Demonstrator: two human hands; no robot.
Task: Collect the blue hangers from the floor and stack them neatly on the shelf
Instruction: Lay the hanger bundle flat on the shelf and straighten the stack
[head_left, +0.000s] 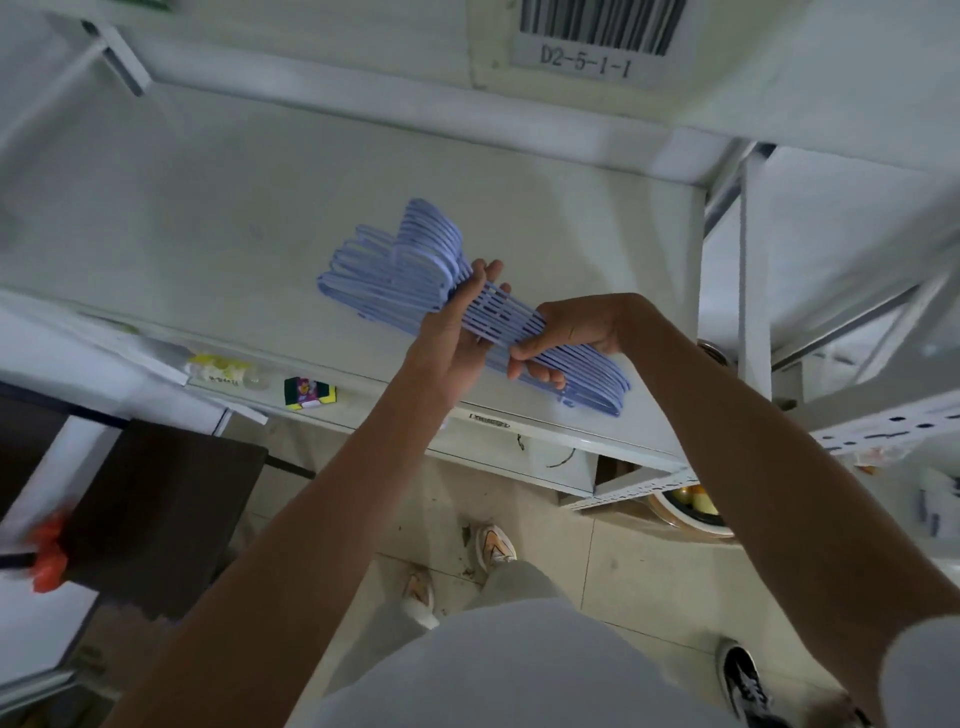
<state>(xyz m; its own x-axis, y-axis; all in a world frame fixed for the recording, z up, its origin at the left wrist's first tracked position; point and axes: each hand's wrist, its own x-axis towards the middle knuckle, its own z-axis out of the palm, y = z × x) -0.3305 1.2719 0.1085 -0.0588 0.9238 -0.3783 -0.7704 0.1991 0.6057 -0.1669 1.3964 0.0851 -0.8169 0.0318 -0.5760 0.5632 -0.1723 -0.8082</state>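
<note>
A bundle of blue hangers (410, 275) lay fanned over the white shelf (208, 218), held in both bare hands near the shelf's near right part. The hooks and shoulders spread toward the far left, while the straight bars ran down to the near right, ending close to the shelf's front edge. The left hand (457, 332) was set flat against the middle of the bundle, its fingers (485, 273) stretched out and not curled, pressing on the side of the bars rather than clasping them. The right hand (566, 338) was closed around the near-right end of the bundle, thumb on top and fingers wrapped beneath, with several bars passing through the grip. Whether the far ends of the hangers rested on the shelf surface or hung just above it could not be told. Above, the upper shelf carried a barcode label (597, 36) reading D2-5-1-1. On a lower level at the left sat a small yellow and dark packet (309, 393). Below, on the tiled floor (613, 571), the person's light shoes (493, 543) stood close to the shelving, and a dark shoe (743, 680) showed at the near right.
</note>
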